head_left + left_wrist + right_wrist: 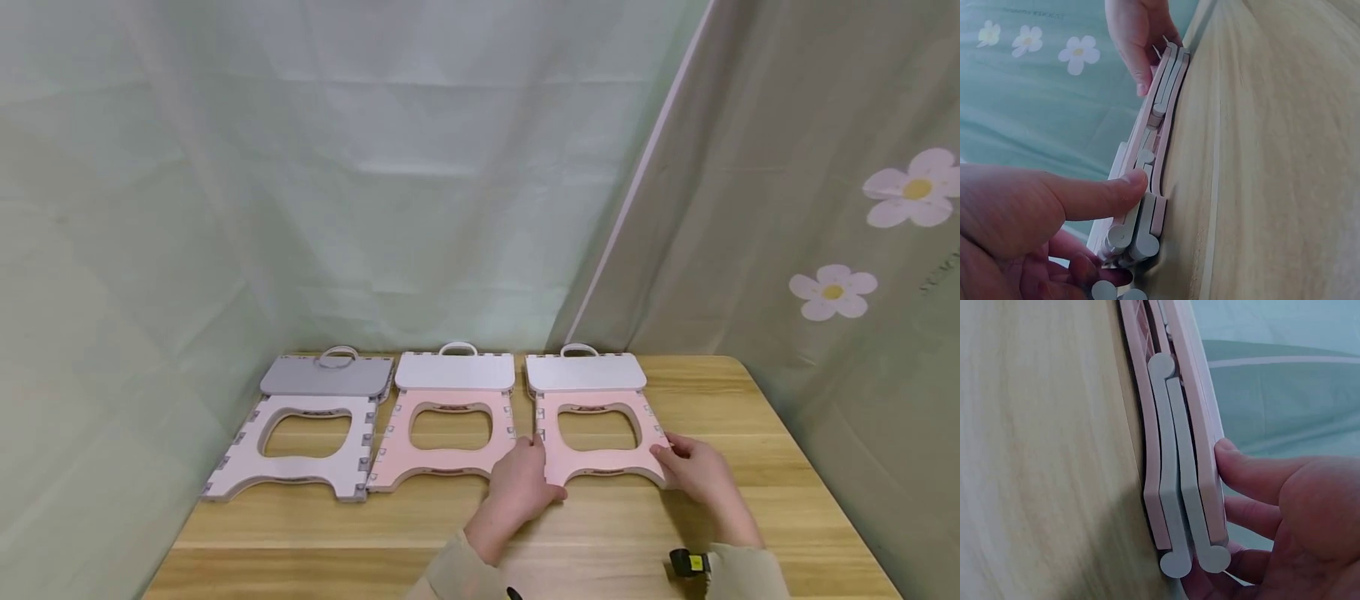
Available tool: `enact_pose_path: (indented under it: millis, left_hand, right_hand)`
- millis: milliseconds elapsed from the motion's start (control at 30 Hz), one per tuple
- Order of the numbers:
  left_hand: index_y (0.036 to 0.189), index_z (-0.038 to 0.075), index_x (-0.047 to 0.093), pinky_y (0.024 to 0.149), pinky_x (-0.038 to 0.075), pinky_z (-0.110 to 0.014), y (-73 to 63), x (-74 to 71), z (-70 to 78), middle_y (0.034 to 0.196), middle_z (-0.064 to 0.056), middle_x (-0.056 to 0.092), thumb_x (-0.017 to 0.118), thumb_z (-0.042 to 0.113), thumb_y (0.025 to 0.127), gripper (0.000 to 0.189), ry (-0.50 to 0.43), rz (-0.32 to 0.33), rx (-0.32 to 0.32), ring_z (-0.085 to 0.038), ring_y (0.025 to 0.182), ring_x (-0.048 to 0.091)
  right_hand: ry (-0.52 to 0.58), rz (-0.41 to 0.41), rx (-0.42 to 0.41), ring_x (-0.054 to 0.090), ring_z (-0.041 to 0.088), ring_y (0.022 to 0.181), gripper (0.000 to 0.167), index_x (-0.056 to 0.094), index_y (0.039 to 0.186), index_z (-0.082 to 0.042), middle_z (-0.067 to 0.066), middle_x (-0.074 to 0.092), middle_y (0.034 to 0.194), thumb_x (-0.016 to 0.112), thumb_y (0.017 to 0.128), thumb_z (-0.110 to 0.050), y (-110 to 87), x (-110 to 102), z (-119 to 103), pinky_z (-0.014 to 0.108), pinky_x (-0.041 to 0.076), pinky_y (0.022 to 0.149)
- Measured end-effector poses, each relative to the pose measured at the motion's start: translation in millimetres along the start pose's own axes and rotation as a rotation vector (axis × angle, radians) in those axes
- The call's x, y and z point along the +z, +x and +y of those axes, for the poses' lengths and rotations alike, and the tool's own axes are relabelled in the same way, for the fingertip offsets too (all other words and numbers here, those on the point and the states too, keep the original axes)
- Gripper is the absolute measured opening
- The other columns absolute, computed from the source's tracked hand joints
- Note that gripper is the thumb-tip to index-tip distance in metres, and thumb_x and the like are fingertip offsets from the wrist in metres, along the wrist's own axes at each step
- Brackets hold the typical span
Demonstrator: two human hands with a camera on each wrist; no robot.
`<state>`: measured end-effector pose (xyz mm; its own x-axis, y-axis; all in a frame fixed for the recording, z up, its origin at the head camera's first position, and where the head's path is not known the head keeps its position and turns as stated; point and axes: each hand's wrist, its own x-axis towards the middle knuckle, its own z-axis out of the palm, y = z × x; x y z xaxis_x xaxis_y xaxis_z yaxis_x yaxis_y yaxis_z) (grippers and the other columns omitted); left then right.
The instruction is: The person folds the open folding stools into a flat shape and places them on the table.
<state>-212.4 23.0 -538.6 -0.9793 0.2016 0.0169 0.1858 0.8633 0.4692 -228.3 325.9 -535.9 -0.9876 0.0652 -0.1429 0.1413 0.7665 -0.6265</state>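
A pink folding stool [600,462] with a white seat and a carry loop lies folded flat on the wooden table, rightmost of three. My left hand [521,483] holds its near left leg, thumb at the leg's end and fingers along the outer side. On the near right leg, my right hand [701,475] has its thumb on the top face and its fingers curled at the outer edge. The right wrist view shows the stacked pink and grey leg layers [1175,456] edge-on, beside that thumb. Some fingertips are hidden behind the legs.
Left of it lies a second pink folding stool [450,460], close by my left hand. A white and grey folding stool [300,468] lies at the far left. Cloth curtains [450,167] hang behind and beside the table [750,433]. A black strap [686,562] shows at my right sleeve.
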Motion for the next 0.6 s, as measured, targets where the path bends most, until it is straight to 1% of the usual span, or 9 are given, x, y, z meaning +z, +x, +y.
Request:
enact_pose_path:
  millis: [100, 300, 367, 433, 500, 567, 600]
  left_hand:
    - [0.145, -0.012, 0.057, 0.071, 0.058, -0.042, 1.3, 1.4, -0.2, 0.112, -0.019, 0.067, 0.101, 0.043, 0.072, 0.102, -0.01, -0.003, -0.002, -0.027, 0.087, 0.068]
    - [0.146, -0.01, 0.057, 0.069, 0.057, -0.041, 2.5, 2.7, 0.4, 0.112, -0.018, 0.067, 0.1, 0.045, 0.072, 0.102, -0.02, 0.001, -0.004, -0.025, 0.085, 0.067]
    - [0.147, -0.009, 0.057, 0.069, 0.057, -0.042, 1.1, 3.2, -1.5, 0.113, -0.018, 0.068, 0.099, 0.046, 0.073, 0.102, -0.035, 0.008, 0.01, -0.026, 0.087, 0.067]
    - [0.149, -0.006, 0.056, 0.075, 0.058, -0.043, -1.5, 1.8, -6.1, 0.118, -0.018, 0.068, 0.096, 0.046, 0.077, 0.098, -0.071, 0.015, 0.043, -0.028, 0.094, 0.068]
    - [0.152, -0.005, 0.055, 0.084, 0.058, -0.044, -4.9, -3.9, -13.8, 0.124, -0.019, 0.068, 0.092, 0.046, 0.084, 0.092, -0.119, 0.015, 0.097, -0.028, 0.104, 0.068]
    - [0.155, -0.002, 0.052, 0.094, 0.057, -0.043, -8.5, -15.5, -24.6, 0.134, -0.02, 0.066, 0.086, 0.044, 0.092, 0.085, -0.188, 0.006, 0.169, -0.025, 0.102, 0.069]
    - [0.156, -0.001, 0.05, 0.094, 0.057, -0.042, -10.4, -23.1, -30.7, 0.14, -0.02, 0.063, 0.083, 0.043, 0.095, 0.082, -0.231, 0.0, 0.2, -0.023, 0.1, 0.069]
  right_hand:
    - [-0.004, 0.005, -0.009, 0.055, 0.053, 0.129, 0.073, 0.05, 0.152, 0.01, 0.037, 0.057, 0.143, 0.062, 0.108, -0.047, 1.2, 1, 1, 0.067, 0.043, 0.107]
    - [-0.027, -0.002, -0.029, 0.055, 0.053, 0.129, 0.073, 0.048, 0.152, 0.011, 0.037, 0.057, 0.143, 0.06, 0.109, -0.046, 2.9, -2, 0, 0.067, 0.044, 0.107]
    - [-0.033, -0.005, -0.036, 0.056, 0.053, 0.128, 0.074, 0.046, 0.153, 0.011, 0.037, 0.058, 0.142, 0.06, 0.109, -0.047, 2.5, -2, 0, 0.067, 0.044, 0.106]
    - [-0.042, -0.001, -0.056, 0.055, 0.054, 0.128, 0.077, 0.043, 0.156, 0.011, 0.038, 0.057, 0.142, 0.06, 0.109, -0.047, 1.5, -2, 0, 0.067, 0.044, 0.106]
    - [-0.051, 0.014, -0.087, 0.051, 0.057, 0.133, 0.08, 0.037, 0.159, 0.011, 0.041, 0.052, 0.146, 0.061, 0.109, -0.047, -0.5, -3, 0, 0.07, 0.041, 0.108]
    - [-0.071, 0.045, -0.121, 0.041, 0.063, 0.139, 0.084, 0.03, 0.162, 0.009, 0.044, 0.041, 0.152, 0.063, 0.108, -0.046, -3.1, -4, 1, 0.075, 0.035, 0.111]
    - [-0.087, 0.066, -0.144, 0.034, 0.065, 0.141, 0.085, 0.028, 0.163, 0.008, 0.046, 0.035, 0.155, 0.064, 0.108, -0.045, -4.6, -5, 1, 0.077, 0.031, 0.112]
